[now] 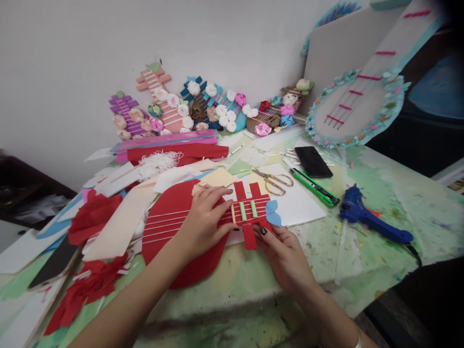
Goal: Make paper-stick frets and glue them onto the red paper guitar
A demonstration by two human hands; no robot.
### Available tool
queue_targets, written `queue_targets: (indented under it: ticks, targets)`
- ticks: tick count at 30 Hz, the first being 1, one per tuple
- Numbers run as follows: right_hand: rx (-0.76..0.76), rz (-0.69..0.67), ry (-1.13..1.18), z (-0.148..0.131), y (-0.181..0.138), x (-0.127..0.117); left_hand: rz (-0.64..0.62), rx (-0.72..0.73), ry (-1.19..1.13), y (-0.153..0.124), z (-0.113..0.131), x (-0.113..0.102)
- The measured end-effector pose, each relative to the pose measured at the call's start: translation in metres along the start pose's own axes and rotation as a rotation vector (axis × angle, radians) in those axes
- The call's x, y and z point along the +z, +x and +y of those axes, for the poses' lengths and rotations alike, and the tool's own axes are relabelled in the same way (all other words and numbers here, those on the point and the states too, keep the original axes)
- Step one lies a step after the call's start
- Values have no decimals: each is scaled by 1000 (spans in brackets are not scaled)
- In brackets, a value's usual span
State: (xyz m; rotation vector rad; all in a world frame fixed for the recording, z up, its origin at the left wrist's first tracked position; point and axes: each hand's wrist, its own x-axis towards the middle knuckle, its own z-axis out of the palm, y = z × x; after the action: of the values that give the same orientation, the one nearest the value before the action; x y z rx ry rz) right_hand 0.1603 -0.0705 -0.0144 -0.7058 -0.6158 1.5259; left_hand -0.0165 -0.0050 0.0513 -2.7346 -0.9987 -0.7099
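A red foam guitar-shaped craft [170,227] with white strings lies flat on the paint-stained table [337,241]. My left hand [205,220] rests flat on its body, fingers stretched along the strings toward the neck. My right hand [284,253] pinches the lower red cross piece [249,237] of the headstock from below. The headstock carries green and cream bars [243,210] and a blue paper tip [273,212].
Gold scissors [274,180], a green box cutter [314,188], a black phone [312,162] and a blue glue gun [369,220] lie to the right. Red paper scraps [92,217] and cream sheets lie left. Finished flowered guitars [203,108] lean on the wall; a large round one [357,104] stands at right.
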Motion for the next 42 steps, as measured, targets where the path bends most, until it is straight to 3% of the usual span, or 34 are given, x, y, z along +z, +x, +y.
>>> queue_targets:
  ticks: [18, 34, 42]
  targets:
    - [13, 1, 29, -2, 0, 1, 32, 5, -53, -1, -5, 8]
    - [45, -62, 91, -6, -2, 6, -119, -35, -168, -3, -4, 5]
    - [59, 24, 63, -1, -2, 3, -140, -45, -206, -2, -1, 4]
